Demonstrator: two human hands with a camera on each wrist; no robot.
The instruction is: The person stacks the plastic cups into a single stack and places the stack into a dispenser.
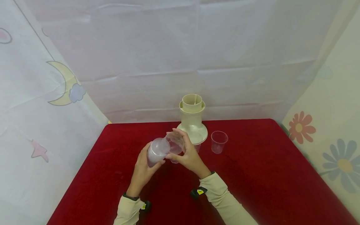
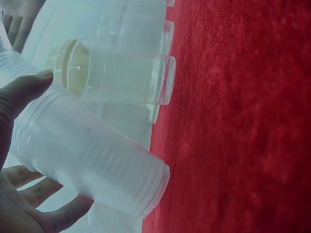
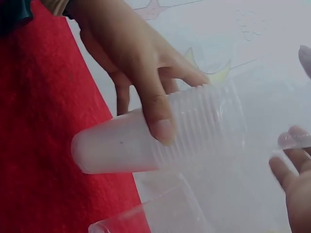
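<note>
My left hand (image 1: 141, 172) grips a stack of nested clear plastic cups (image 1: 154, 153), thumb on one side and fingers around the other. In the left wrist view the stack (image 2: 92, 150) lies slanted, its closed end toward the red cloth. Close by on the right, my right hand (image 1: 192, 157) holds a single clear plastic cup (image 1: 175, 142) between thumb and fingers, right at the mouth of the stack. The right wrist view shows the ribbed rims of the stack (image 3: 194, 119) under the left thumb, with the right hand (image 3: 301, 194) at its open end.
A cream plastic stand with a round base and an upright tube (image 1: 192, 114) is at the back of the red-covered table (image 1: 253, 175). A clear cup (image 1: 218, 143) stands right of it. Further clear cups stand in front of the stand, partly hidden by the right hand.
</note>
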